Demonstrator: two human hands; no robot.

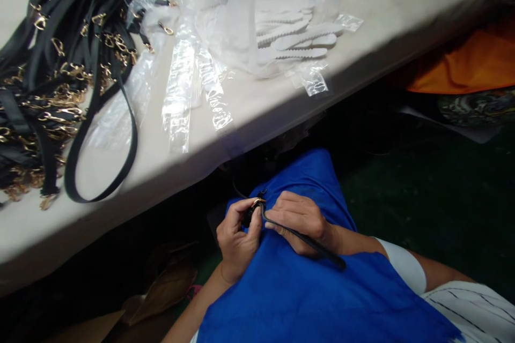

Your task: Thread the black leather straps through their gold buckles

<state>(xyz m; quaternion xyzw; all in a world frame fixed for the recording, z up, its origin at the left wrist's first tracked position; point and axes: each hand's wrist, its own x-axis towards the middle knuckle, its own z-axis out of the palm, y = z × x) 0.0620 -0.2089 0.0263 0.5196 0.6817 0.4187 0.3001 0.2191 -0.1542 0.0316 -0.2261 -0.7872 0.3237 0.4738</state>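
Note:
Over my lap, on a blue cloth (306,289), both hands work one black strap (309,242) that ends in a gold clasp (258,202). My left hand (237,236) is closed, pinching the clasp end between thumb and fingers. My right hand (301,220) is closed too, its fingers pressed on the strap just beside the clasp. The strap runs from the clasp under my right hand and out toward the lower right.
A pale table (249,112) stands ahead of me. A heap of black straps with gold clasps (52,80) lies at its left. Clear plastic sleeves (181,91), a plastic bag and white scalloped strips (298,37) lie in the middle. Orange fabric (470,64) is at the right.

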